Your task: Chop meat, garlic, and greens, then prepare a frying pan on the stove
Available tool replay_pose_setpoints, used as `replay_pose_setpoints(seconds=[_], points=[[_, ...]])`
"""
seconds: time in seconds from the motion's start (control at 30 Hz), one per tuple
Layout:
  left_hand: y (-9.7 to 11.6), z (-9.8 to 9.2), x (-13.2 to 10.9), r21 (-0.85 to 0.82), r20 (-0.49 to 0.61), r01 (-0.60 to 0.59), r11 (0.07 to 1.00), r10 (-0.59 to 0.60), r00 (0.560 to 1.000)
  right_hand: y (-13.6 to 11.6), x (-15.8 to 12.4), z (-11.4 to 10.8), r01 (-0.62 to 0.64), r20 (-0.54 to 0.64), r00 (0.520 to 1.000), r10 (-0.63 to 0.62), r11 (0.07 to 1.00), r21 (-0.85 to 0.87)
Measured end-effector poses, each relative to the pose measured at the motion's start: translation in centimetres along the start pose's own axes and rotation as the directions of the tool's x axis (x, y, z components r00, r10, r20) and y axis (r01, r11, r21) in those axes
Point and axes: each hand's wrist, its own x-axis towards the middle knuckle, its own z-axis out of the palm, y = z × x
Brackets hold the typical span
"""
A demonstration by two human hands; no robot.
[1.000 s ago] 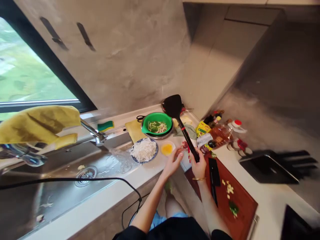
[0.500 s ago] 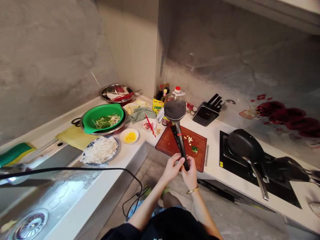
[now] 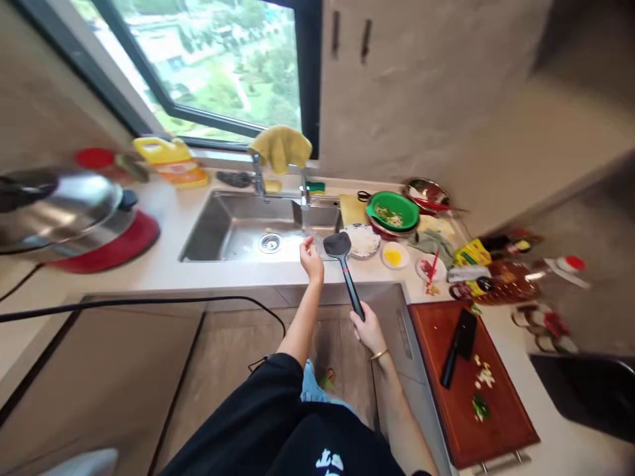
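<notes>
A black turner spatula (image 3: pixel 348 279) with a broad dark head and a red band on its handle is in my right hand (image 3: pixel 370 328). Those fingers wrap the handle's lower end, and the head points up and away towards the sink's right side. My left hand (image 3: pixel 311 260) is raised over the sink's front edge, just left of the spatula head and apart from the handle. Its fingers are loosely bent, and I see nothing held in them. Behind the spatula head lies a plate of white noodles (image 3: pixel 363 240).
A steel sink (image 3: pixel 233 228) lies ahead beneath an open window. To the right stand a green colander (image 3: pixel 394 208), a bowl of beaten egg (image 3: pixel 395 256) and a cutting board (image 3: pixel 501 410) bearing a cleaver (image 3: pixel 459 347). A steel pot (image 3: pixel 64 208) is at left. A black cable (image 3: pixel 149 301) crosses in front.
My view has swung left from the stove corner to the sink. My left hand has let go of the spatula and moved left; my right hand still holds it.
</notes>
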Motion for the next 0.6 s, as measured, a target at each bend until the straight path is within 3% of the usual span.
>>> replay_pose_setpoints(seconds=[0.07, 0.13, 0.2, 0.33, 0.47, 0.6], points=[[-0.1, -0.2, 5.8, 0.078, 0.008, -0.028, 0.997, 0.027, 1.000, -1.7, 3.8, 4.3, -0.117, 0.180, 0.978, 0.103, 0.991, 0.069], [-0.7, 1.0, 11.1, 0.199, 0.099, -0.057, 0.978, 0.038, 0.994, -3.0, 7.6, 8.5, -0.180, 0.272, 0.951, 0.148, 0.979, 0.099], [-1.6, 3.4, 16.2, 0.342, 0.209, -0.085, 0.936, 0.013, 0.978, -3.9, 11.2, 12.3, -0.218, 0.322, 0.931, 0.171, 0.969, 0.115], [-4.5, 8.5, 24.6, 0.535, 0.459, -0.244, 0.809, -0.036, 0.888, -5.4, 17.0, 18.8, -0.278, 0.382, 0.903, 0.197, 0.945, 0.170], [-7.9, 10.7, 28.7, 0.584, 0.643, -0.373, 0.721, -0.130, 0.755, -6.8, 19.9, 22.8, -0.346, 0.375, 0.891, 0.254, 0.916, 0.201], [-10.0, 10.4, 29.3, 0.577, 0.703, -0.335, 0.745, -0.243, 0.669, -7.9, 21.2, 24.5, -0.426, 0.374, 0.869, 0.325, 0.875, 0.228]])
